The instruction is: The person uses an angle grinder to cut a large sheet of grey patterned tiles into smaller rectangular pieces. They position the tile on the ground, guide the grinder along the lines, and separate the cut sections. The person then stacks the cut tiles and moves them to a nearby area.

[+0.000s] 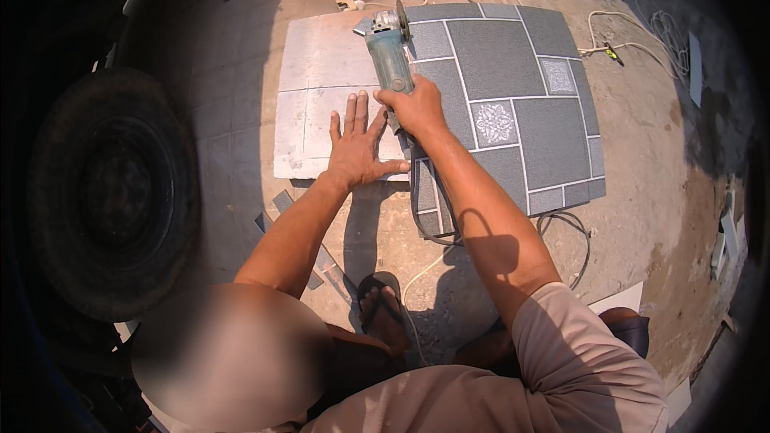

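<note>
On the left, a dark wheel (116,192) is standing in shadow. The left hand (355,152) is resting on the pale tile (321,52), its grip spread wide and holding nothing; a grinder kick toward that side could be cutting those bare fingers. The grinder (390,58) is pointing away along the seam, its disc (403,22) standing upright at the far end; whether it is spinning, I cannot tell. The cord (415,200) is trailing nearward, and a snag could be jerking the tool. The right hand (419,108) is gripping the grinder's near end alone, so a wavering wrist could be scarring the patterned grey tile (491,56) on the right.
</note>
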{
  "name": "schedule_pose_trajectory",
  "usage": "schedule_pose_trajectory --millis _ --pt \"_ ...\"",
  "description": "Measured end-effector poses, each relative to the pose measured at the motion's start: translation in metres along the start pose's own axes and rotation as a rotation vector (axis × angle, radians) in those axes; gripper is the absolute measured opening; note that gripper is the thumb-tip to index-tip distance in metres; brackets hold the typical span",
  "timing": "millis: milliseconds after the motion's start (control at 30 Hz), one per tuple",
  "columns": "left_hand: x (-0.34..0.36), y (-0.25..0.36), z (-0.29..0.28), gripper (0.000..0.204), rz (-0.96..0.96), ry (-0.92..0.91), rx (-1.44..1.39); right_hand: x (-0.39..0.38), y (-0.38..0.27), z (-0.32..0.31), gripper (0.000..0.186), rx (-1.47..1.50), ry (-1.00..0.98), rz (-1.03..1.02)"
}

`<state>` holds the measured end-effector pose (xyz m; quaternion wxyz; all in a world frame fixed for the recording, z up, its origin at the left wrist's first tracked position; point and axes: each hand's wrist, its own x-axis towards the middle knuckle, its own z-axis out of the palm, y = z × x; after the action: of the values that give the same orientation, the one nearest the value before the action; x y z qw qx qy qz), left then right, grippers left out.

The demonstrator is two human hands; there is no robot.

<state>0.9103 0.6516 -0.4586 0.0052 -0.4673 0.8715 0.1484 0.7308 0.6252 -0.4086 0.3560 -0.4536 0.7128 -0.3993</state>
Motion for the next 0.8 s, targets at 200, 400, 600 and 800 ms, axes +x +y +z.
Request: schedule_pose_trajectory --millis 200,400,600,800 --pt "0.001 -0.001 -0.002 0.147 -0.014 -0.057 0.01 -0.009 -0.007 -0.006 0.045 -0.002 -0.002 -0.003" --pt "0.002 0.0 -0.006 0.151 -0.023 -0.102 0.017 -0.021 -0.008 -0.012 0.045 0.025 -0.029 0.034" --pt "0.003 -0.004 0.001 0.161 -0.008 -0.039 -0.01 -0.033 -0.002 -0.014 0.042 0.007 -0.011 -0.009" --pt "0.003 -0.006 0.005 0.167 -0.016 -0.004 -0.023 -0.048 0.002 -0.016 0.054 0.048 -0.085 0.076"
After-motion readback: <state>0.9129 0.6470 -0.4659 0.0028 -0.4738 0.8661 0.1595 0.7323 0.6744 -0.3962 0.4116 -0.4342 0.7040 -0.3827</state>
